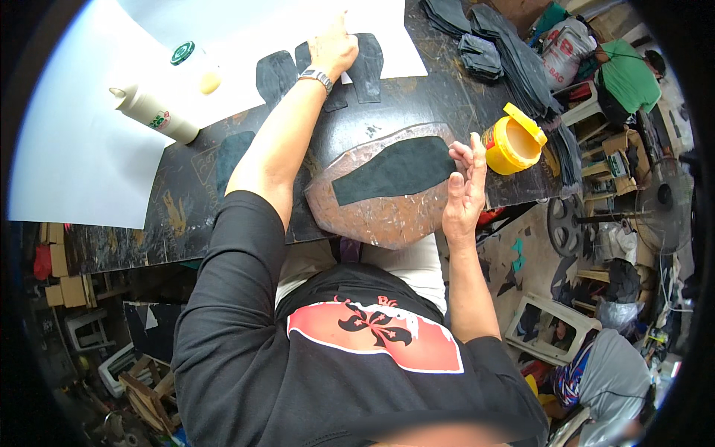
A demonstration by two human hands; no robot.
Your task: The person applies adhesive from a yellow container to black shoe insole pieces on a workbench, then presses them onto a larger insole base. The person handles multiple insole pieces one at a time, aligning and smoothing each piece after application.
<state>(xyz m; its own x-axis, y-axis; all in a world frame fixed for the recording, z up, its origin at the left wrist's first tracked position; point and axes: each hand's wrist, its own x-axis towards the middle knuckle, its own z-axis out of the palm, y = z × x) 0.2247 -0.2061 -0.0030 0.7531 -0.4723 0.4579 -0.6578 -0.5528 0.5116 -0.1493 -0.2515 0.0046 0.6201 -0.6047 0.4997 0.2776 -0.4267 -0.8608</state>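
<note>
My left hand, wearing a metal-banded watch, is stretched to the far side of the table over several dark, leather-like cut pieces. Its fingertips fade into the bright white sheet, so I cannot tell what they grip. My right hand is open, fingers extended, at the right edge of a worn brown board. On that board, directly before me, lies a long dark cut piece, wide at the right and narrower at the left. The right fingers are close to its wide end; contact is unclear.
An open yellow tub with tan contents stands right of the board. Stacks of dark pieces lie at the far right. A pale bottle and a clear green-lidded container are at the left, near white sheets. Another person is at lower right.
</note>
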